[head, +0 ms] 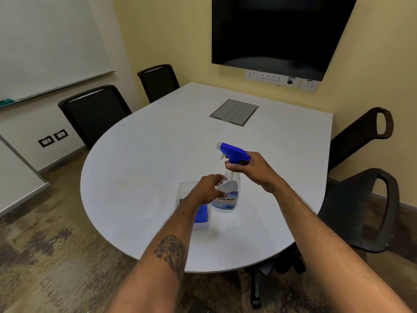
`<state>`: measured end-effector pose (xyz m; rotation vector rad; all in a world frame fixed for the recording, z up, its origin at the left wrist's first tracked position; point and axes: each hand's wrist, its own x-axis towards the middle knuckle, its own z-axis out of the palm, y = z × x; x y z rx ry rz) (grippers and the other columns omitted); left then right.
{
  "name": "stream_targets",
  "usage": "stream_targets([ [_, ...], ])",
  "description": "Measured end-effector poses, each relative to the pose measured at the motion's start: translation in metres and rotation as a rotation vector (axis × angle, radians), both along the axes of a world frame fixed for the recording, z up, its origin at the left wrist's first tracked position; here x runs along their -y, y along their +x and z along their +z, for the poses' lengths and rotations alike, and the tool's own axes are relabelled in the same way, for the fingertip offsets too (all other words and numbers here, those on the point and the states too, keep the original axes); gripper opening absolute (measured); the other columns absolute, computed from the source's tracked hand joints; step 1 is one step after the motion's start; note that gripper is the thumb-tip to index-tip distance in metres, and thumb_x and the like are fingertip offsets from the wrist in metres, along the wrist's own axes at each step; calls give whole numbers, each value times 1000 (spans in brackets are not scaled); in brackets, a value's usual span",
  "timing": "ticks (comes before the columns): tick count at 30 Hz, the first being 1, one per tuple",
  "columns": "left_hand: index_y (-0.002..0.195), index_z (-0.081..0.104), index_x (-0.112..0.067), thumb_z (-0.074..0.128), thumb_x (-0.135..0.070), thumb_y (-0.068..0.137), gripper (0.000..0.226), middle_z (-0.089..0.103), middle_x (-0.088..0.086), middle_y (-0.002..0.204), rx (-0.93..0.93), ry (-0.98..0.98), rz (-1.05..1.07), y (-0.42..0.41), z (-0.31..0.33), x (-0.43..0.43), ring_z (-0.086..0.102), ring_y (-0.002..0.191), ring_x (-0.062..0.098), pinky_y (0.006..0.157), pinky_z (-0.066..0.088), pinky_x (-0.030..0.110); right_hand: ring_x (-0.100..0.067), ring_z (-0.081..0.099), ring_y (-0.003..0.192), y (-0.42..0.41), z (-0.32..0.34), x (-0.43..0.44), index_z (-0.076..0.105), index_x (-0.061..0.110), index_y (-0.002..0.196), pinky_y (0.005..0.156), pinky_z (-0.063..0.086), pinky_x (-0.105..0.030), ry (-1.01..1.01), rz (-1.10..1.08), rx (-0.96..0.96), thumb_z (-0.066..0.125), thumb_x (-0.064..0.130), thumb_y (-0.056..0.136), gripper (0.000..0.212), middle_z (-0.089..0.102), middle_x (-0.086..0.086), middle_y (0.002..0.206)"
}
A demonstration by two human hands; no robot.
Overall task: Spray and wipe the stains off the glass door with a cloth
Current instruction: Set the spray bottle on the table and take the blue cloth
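Left hand (206, 188) curled, fingertips touching bottle (226, 195) side; blue cloth (201, 213) lying just beneath on surface (140, 172). Right hand (252, 170) clamped around neck under blue trigger. Risk: loose grip, bottle tipping or slipping. Glass door unseen.

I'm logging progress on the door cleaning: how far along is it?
Barely started. Nothing looks cleaned; no glass door is in view. In hand: the right hand grips the neck of the clear spray bottle with blue trigger on the white table, the left hand at its side. Left: taking the blue cloth, spraying, wiping.
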<state>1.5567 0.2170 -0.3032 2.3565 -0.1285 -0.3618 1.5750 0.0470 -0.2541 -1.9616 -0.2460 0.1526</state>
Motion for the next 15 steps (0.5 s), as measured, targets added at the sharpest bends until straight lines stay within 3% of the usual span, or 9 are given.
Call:
stream_targets([
  [6,144,49,-13,75,-13,86,63,56,8,144,-49,13,19,52,-39,-6,55,129,23,107,45,37,-19,69,104,50,-30,11,65,23,114,90,55,-33,43,21,-54,76,29,85,31,75,-3,109],
  [11,144,49,-16,78,-15,85,66,55,8,144,-121,97,81,76,-81,-45,54,129,21,95,41,21,-11,70,98,75,-58,24,69,15,116,85,52,-25,92,-13,-127,77,24,85,33,76,0,106],
  [15,146,46,-17,78,-23,85,69,52,8,146,-212,198,94,94,-120,-71,51,132,23,105,41,29,-11,70,98,90,-88,28,70,17,115,84,53,-25,80,-33,-164,78,24,85,32,76,1,105],
])
